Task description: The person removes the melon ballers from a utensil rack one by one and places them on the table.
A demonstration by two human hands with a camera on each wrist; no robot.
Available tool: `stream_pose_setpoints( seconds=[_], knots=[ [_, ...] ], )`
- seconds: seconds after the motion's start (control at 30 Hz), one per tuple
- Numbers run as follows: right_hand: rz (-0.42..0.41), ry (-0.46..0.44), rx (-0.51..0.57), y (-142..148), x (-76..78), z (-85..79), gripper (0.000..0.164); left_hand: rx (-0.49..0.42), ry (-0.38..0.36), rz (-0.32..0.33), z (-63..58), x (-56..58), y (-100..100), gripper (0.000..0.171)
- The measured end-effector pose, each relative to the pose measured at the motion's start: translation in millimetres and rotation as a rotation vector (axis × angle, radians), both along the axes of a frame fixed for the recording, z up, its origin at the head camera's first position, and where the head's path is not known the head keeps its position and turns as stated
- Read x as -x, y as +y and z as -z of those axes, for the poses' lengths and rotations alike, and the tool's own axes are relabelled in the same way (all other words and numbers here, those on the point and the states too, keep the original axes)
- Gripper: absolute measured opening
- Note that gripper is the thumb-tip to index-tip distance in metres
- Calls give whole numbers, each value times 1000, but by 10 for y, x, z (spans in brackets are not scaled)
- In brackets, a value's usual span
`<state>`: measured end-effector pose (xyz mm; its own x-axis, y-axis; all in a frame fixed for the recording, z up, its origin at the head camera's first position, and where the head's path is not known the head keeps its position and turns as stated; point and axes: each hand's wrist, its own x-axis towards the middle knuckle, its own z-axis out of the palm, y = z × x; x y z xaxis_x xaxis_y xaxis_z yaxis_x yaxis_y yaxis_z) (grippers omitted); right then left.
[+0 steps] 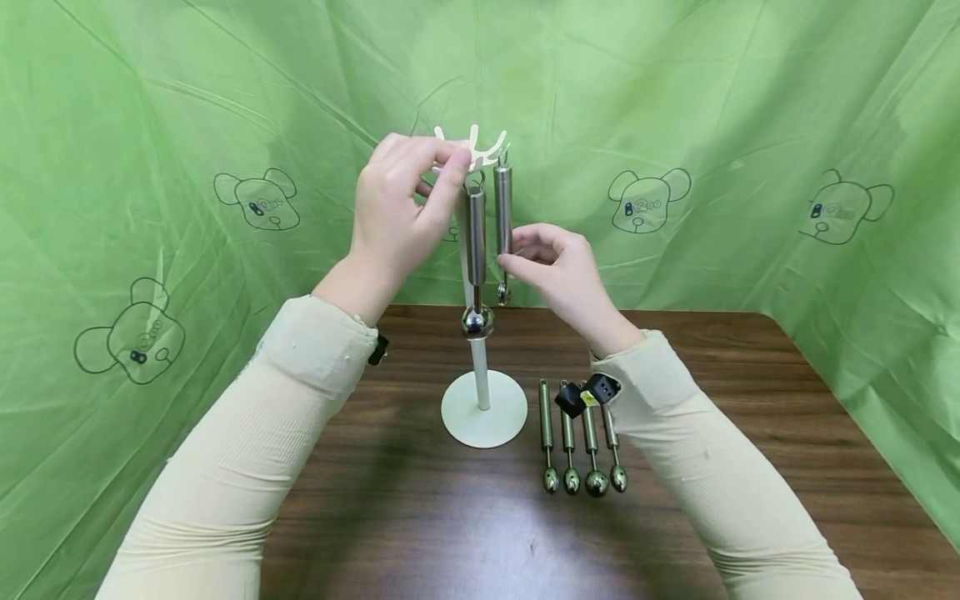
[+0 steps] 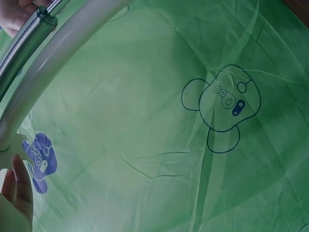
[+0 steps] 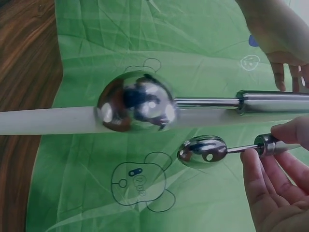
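A white stand [image 1: 482, 379] with a crown of curved hooks [image 1: 474, 150] rises from a round base. My left hand [image 1: 401, 200] pinches the crown between thumb and fingers. From it hangs a melon baller [image 1: 477, 237] with a large round steel scoop, close in front of the pole. My right hand [image 1: 558, 267] holds a smaller melon baller [image 1: 504, 208] upright, thumb and fingers at the lower end of its handle, its loop up at a right-hand hook. The right wrist view shows its oval scoop [image 3: 202, 149], with a small hole, pointing down beside the pole.
Several more melon ballers [image 1: 568, 433] lie side by side on the brown wooden table [image 1: 420, 517], right of the base, partly under the right forearm. A green curtain [image 1: 337, 83] with bear-face prints surrounds the table at the back and sides.
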<state>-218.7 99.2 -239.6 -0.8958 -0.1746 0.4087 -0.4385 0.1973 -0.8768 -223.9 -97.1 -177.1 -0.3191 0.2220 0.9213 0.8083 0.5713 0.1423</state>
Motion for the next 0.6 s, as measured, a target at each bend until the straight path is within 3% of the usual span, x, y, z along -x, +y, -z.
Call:
stream_pose_setpoints(
  seconds=[0.27, 0.6],
  knots=[
    [16, -7, 9, 65, -71, -74, 26, -7, -9, -5, -7, 8, 6, 27],
    [1, 20, 86, 230, -304, -56, 27, -4, 2, -3, -12, 12, 2, 27]
  ],
)
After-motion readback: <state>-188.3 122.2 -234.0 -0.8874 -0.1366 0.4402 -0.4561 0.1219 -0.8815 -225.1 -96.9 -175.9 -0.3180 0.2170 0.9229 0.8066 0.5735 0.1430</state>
